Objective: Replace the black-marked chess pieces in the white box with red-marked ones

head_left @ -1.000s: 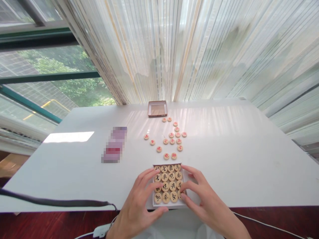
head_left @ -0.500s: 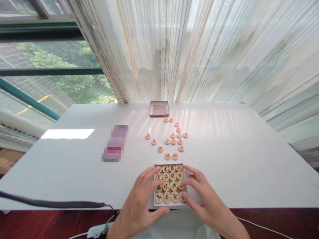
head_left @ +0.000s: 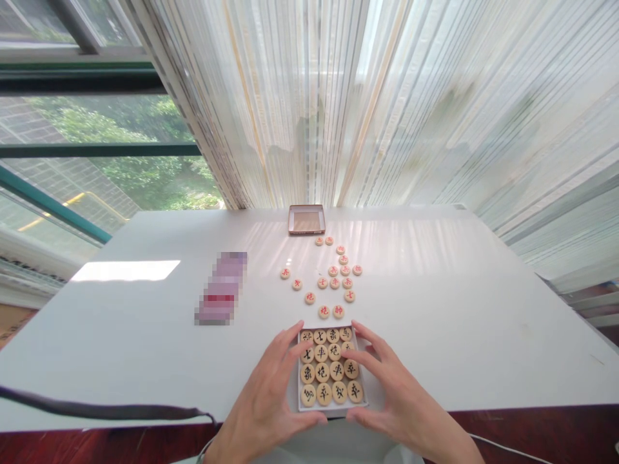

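A shallow white box (head_left: 298, 380) sits by the table's near edge, filled with rows of round wooden xiangqi pieces (head_left: 322, 372) marked in black characters. My left hand (head_left: 268, 386) grips its left side, index fingertip at the far corner and thumb along the near edge. On the opposite side, my right hand (head_left: 394, 386) holds the box likewise, one finger bent over a piece in the right column. Beyond the box, several red-marked xiangqi pieces (head_left: 334, 283) lie face up, scattered on the table.
The white table (head_left: 435, 309) reaches back to a striped curtain (head_left: 309, 103). An open box lid (head_left: 306, 222) lies at the far edge. A pixelated purple object (head_left: 221, 288) rests left of the pieces. A dark strap (head_left: 106, 407) crosses the lower left.
My right fingers have shifted off the lower right pieces, and the thumb has moved down to the near edge. My left fingers have drawn outward to the rim. The view has tilted slightly upward.
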`<state>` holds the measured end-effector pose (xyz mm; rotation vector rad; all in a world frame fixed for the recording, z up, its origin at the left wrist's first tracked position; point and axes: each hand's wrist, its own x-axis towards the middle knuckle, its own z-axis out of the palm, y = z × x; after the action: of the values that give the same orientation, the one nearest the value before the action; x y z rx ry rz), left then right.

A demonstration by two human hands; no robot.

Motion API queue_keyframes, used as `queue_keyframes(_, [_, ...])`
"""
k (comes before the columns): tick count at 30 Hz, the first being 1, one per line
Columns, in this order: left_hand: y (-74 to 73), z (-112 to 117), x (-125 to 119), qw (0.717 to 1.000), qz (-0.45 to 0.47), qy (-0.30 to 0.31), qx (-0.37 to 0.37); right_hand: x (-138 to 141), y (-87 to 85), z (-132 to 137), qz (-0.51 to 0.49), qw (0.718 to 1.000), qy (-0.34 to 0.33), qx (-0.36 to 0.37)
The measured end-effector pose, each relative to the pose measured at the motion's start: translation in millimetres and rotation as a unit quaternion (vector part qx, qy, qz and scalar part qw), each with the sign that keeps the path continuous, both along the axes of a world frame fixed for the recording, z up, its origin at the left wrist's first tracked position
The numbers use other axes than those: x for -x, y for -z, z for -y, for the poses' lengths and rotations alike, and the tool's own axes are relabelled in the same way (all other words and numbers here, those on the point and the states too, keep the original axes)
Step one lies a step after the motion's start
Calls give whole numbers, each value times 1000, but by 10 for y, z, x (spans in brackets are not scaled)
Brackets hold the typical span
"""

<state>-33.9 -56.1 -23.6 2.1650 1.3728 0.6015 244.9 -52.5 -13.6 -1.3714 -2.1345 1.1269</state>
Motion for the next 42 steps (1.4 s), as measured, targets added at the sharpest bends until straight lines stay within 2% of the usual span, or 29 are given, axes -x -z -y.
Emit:
queue_keyframes(8, [-41, -26, 1, 999, 28, -11, 12, 33, -60, -104, -22, 999, 18, 18])
queue_keyframes(15, [-95, -108, 39, 998, 47, 34, 9, 34, -156, -170, -31, 999, -10, 2])
queue_keyframes(24, [-25, -151, 46, 997, 66, 27, 3, 35, -64, -227, -33, 999, -25, -30])
queue_keyframes(27, [-75, -144, 53, 996, 78, 25, 17, 10, -29, -233, -44, 998, -24, -24])
queue_keyframes(29, [-131, -172, 45, 995, 97, -1, 18, -2, -7, -252, -55, 998, -8, -37])
queue_keyframes(32, [-192, -324, 15, 987, 143, -69, -17, -15, 24, -312, -75, 993, 54, -72])
queue_keyframes(36, [-198, -740, -22, 966, 197, -144, -91, -51, 55, -436, -96, 980, 124, -121])
queue_keyframes(39, [-236, -1088, -43, 962, 181, -172, -112, -79, 78, -515, -104, 972, 143, -154])
queue_keyframes(42, [-365, -1363, -105, 970, 156, -162, -96, -81, 95, -552, -116, 963, 191, -151])
